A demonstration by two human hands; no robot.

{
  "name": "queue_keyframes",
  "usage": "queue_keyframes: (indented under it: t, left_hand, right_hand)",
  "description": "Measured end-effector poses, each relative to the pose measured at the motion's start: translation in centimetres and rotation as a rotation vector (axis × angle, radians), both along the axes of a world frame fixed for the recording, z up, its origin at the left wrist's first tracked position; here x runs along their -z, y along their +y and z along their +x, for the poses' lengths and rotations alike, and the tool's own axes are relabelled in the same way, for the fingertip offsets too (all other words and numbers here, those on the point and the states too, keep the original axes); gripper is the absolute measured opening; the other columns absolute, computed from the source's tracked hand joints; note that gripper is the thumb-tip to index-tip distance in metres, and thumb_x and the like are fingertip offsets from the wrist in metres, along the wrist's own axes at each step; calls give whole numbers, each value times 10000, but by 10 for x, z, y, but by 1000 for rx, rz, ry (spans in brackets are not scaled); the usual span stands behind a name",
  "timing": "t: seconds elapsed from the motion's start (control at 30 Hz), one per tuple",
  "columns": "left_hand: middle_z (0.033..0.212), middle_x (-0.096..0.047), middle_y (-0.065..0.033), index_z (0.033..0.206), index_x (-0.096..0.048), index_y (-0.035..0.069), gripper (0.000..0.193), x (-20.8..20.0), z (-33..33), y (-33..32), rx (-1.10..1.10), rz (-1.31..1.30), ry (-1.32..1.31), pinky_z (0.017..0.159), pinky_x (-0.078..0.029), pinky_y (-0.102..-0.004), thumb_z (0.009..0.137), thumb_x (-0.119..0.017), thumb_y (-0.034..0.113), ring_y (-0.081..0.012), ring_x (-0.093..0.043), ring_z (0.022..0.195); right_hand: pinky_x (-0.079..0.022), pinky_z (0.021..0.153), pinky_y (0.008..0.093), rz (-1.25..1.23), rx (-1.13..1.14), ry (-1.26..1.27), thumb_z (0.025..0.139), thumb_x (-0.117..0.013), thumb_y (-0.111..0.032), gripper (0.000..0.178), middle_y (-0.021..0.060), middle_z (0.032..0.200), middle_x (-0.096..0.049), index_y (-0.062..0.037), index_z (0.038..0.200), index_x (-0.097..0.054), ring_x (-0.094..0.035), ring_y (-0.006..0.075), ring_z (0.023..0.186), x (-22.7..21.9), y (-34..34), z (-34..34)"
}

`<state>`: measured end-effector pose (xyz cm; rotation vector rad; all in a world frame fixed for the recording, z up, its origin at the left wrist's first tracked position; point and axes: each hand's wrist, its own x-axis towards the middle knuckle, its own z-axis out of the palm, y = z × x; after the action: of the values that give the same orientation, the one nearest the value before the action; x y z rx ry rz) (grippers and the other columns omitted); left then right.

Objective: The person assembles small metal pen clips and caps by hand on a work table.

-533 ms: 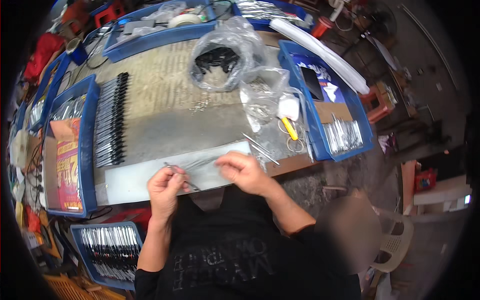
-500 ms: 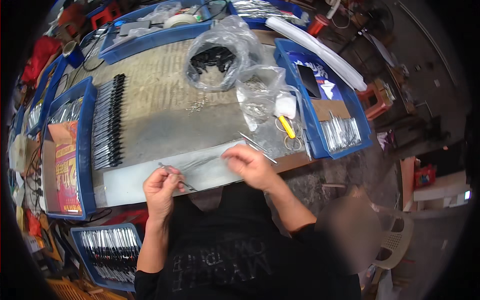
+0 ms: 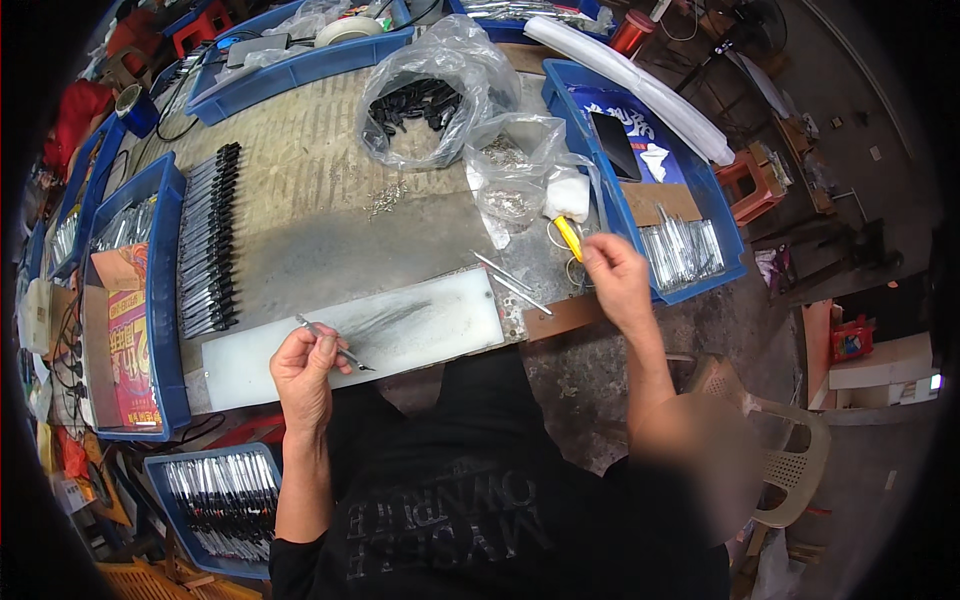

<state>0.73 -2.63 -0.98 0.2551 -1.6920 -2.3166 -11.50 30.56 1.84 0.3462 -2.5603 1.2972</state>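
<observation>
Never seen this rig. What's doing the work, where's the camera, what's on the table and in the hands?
No machine: a person works bare-handed. Every picture comes from a fisheye camera worn on the head, looking down, so straight edges bend.

The left hand pinches a slim metal rod above a smudged white board. The right hand is by a yellow-handled item; whether it grips anything is unclear.

Also on the table: a row of silver-and-black pieces, a clear bag of black parts, scattered small metal bits and, at right, a blue tray.
</observation>
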Motion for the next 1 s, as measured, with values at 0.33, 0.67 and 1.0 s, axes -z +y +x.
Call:
queue_keyframes:
  t: [0.33, 0.67, 1.0]
  left_hand:
    - [774, -563, -67, 819, -565, 7, 96, 1, 4, 7, 46, 21, -36, 497, -465, -220, 819, -604, 95, -113, -540, 601]
    - [761, -567, -70, 804, -562, 0, 99, -4, 5, 14, 97, 51, -95, 509, -469, -224, 829, -585, 93, -112, -539, 585]
    - [756, -593, -73, 896, -594, -25, 130, -13, -8, 45, 267, 227, -99, 559, -480, -228, 828, -587, 85, -120, -560, 622]
  right_hand:
    - [-440, 641, 398, 458, -201, -53, 786, -563, -130, 125, 154, 785, -563, -9, 815, -558, -563, 315, 736, 33, -54, -3]
    - [-327, 568, 209, 46, -348, -392, 859, -511, -138, 160, -37, 690, -417, -32, 755, -450, -359, 57, 641, 21, -45, -11]
    - [-360, 578, 171, -601, -717, -937, 864, -550, -212, 173, -5, 765, -546, -41, 864, -524, -446, 38, 648, -1, -105, 48]
